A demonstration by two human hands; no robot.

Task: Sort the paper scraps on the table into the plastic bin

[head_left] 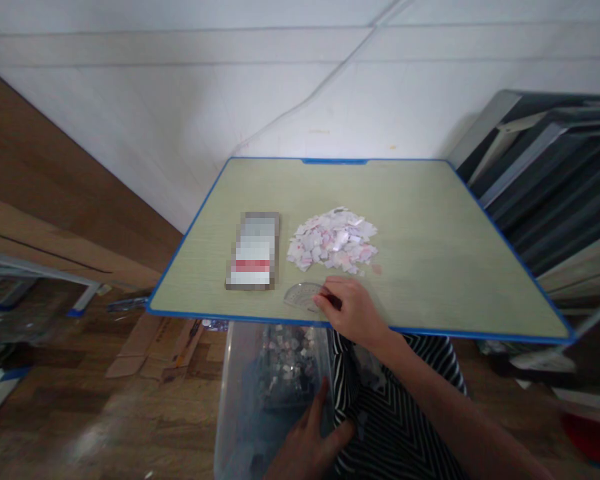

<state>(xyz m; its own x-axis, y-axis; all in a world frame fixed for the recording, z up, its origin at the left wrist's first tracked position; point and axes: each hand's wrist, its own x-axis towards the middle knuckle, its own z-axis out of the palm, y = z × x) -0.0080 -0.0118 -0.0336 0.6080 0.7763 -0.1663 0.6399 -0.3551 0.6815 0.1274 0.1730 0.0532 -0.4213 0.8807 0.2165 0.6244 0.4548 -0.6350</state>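
My right hand is closed in a pinch on the right end of a clear, half-round protractor, which lies at the front edge of the pale green table. Just beyond it is a heap of small torn paper pieces, white with pink bits. Below the table edge, my left hand grips the right rim of a clear plastic bin, its thumb on the lap side and its fingers along the inside. Several small scraps fill part of the bin. Left of the heap lies a blurred rectangular object, perhaps a phone.
The blue-edged folding table stands against a white wall. Flattened cardboard lies on the wooden floor at left. Dark folded panels lean at right. A striped garment covers my lap, with some pale scraps on it.
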